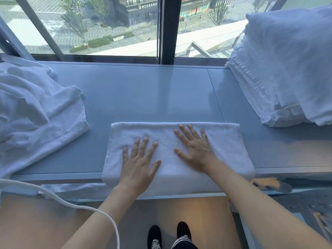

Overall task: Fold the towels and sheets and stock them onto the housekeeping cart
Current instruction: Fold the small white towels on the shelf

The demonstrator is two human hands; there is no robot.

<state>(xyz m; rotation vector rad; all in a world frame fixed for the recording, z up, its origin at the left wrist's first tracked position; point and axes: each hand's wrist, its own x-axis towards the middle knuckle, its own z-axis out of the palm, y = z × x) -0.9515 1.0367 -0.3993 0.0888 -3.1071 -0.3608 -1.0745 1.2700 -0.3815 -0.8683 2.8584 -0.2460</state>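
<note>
we press our left hand (139, 162) and right hand (195, 148) flat, fingers spread, on the folded towel (222, 141) at the ledge's (143, 90) 6 o'clock edge; crumpled linen (36, 108), maybe sheets, at 9; stack (265, 72) at 3.

Your palms hide the middle of the folded towel (215, 141) — the crumpled sheet (36, 108) and towel stack (269, 78) run off-frame.

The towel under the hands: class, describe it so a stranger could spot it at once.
Find the grey ledge below the window. At its near edge lies the folded towel, pressed by both open hands. Unlike the crumpled linen and the stack, it lies single and flat.
</note>
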